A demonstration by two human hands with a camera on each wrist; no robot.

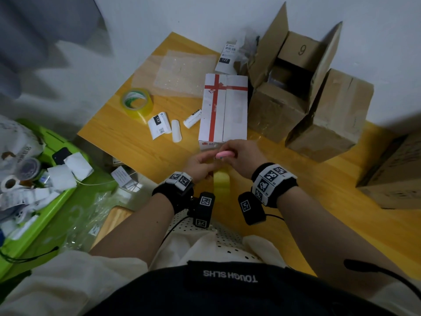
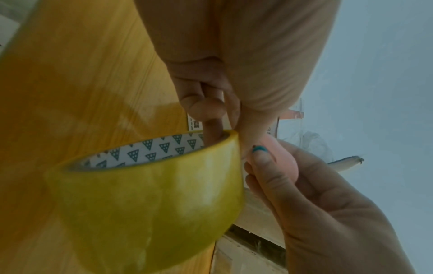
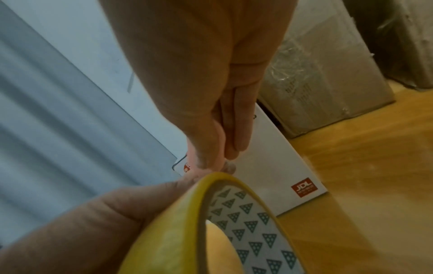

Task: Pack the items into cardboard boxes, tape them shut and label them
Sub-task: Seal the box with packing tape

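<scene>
1. White box (image 1: pixel 224 110): long, flaps closed, crossed with red tape, flat on the table.
2. Tape roll (image 2: pixel 150 200): yellowish, core printed with green triangles, held on edge just before the white box's near end.
3. Brown box (image 1: pixel 280 87): flaps open and upright, "9" on one.
4. Second brown box (image 1: pixel 330 119): closed, beside it.

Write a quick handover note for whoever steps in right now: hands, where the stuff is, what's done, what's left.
Left hand holds the yellow tape roll, a finger through its core. Right hand grips a small pink tool at the roll's edge. White box with red tape lies closed just ahead; one brown box stands open behind it. A second tape roll and loose labels lie on the table. Left: taping, labelling.
</scene>
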